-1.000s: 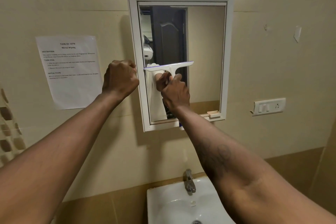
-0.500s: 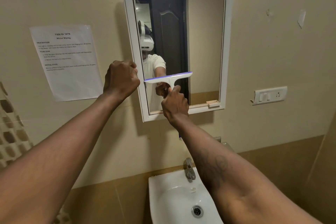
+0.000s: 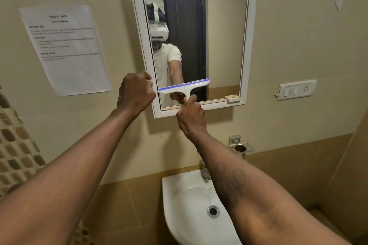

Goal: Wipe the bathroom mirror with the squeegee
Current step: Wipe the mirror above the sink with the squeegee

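A white-framed mirror hangs on the beige wall. My right hand grips the handle of a white squeegee with a blue rubber edge. Its blade lies flat against the glass near the mirror's lower left, tilted slightly up to the right. My left hand is a closed fist against the left side of the mirror frame, at the blade's left end; I cannot tell whether it holds the frame's edge. A person in a white shirt is reflected in the glass.
A white washbasin with a tap sits below the mirror. A metal cup holder is fixed right of it. A printed sheet is taped on the wall at left, a switch plate at right.
My right hand has drawn the squeegee down the glass from mid-height to near the bottom edge. My view has tilted down. The left fist stays at the frame.
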`<state>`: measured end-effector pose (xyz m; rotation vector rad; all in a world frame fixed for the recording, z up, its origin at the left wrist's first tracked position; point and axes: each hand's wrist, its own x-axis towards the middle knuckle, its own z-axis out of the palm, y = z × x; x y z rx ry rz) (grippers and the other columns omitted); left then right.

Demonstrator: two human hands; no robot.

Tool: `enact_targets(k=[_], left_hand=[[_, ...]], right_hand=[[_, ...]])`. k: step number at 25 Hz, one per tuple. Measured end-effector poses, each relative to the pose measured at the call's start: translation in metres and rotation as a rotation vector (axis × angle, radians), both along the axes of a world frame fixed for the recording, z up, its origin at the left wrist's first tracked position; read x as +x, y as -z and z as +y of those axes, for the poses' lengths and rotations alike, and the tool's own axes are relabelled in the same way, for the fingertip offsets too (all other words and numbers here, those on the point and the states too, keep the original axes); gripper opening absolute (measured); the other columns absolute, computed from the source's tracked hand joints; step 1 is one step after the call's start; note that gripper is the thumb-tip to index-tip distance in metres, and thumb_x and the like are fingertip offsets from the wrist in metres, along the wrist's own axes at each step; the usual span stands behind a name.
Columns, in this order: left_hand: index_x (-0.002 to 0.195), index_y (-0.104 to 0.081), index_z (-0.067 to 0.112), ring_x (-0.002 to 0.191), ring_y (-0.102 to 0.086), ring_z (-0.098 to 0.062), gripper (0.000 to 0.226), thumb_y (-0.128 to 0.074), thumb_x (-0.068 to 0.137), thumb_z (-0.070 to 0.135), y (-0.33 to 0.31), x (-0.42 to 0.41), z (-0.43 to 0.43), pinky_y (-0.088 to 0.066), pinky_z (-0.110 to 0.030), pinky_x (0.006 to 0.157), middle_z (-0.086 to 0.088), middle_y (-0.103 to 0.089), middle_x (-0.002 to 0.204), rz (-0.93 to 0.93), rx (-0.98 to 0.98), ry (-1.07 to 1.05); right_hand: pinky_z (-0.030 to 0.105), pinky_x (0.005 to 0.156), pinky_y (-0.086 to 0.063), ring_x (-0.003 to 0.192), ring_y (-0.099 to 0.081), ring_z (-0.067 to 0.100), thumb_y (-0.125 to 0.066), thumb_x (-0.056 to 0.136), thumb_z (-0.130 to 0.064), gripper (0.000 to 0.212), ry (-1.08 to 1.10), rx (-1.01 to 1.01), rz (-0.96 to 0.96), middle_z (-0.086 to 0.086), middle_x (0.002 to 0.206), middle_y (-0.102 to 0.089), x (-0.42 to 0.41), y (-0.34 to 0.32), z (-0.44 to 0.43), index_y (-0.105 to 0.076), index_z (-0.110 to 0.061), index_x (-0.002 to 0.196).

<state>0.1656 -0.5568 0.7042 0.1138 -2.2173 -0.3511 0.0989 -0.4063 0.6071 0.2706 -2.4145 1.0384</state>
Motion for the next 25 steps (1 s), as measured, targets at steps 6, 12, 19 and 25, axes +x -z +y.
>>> enact_targets(k=[6,12,19,25], left_hand=[[0.112,-0.071,0.013,0.103,-0.063,-0.038,0.024,-0.059,0.093,0.02,0.023,-0.002,0.001,-0.054,-0.043,0.086,-0.017,-0.07,0.108,-0.073,0.043,-0.005],[0.112,-0.071,0.014,0.103,-0.062,-0.038,0.024,-0.059,0.092,0.02,0.041,-0.005,-0.001,-0.052,-0.04,0.087,-0.019,-0.069,0.108,-0.114,0.057,-0.009],[0.116,-0.069,0.014,0.103,-0.062,-0.037,0.026,-0.059,0.093,0.022,0.05,-0.008,0.0,-0.051,-0.039,0.087,-0.018,-0.069,0.108,-0.148,0.069,-0.002],[0.117,-0.068,0.016,0.1,-0.063,-0.036,0.027,-0.058,0.093,0.023,0.05,-0.006,0.007,-0.053,-0.039,0.084,-0.018,-0.069,0.106,-0.162,0.073,0.008]], right_hand=[[0.045,0.071,-0.062,0.081,-0.071,0.028,-0.043,0.109,-0.026,0.019,0.002,0.005,-0.024,0.011,0.096,-0.068,0.004,0.019,0.001,-0.043,-0.011,0.12],[0.041,0.067,-0.061,0.077,-0.068,0.025,-0.044,0.108,-0.026,0.021,0.014,0.015,-0.051,0.008,0.093,-0.065,0.007,0.032,0.001,-0.043,-0.011,0.123],[0.041,0.07,-0.061,0.083,-0.068,0.026,-0.041,0.109,-0.028,0.02,0.032,-0.01,-0.118,0.009,0.099,-0.064,0.013,0.044,0.0,-0.045,-0.012,0.122],[0.044,0.079,-0.063,0.092,-0.069,0.027,-0.05,0.105,-0.023,0.022,-0.004,-0.045,-0.204,0.009,0.105,-0.065,0.02,0.035,0.003,-0.047,-0.011,0.123]])
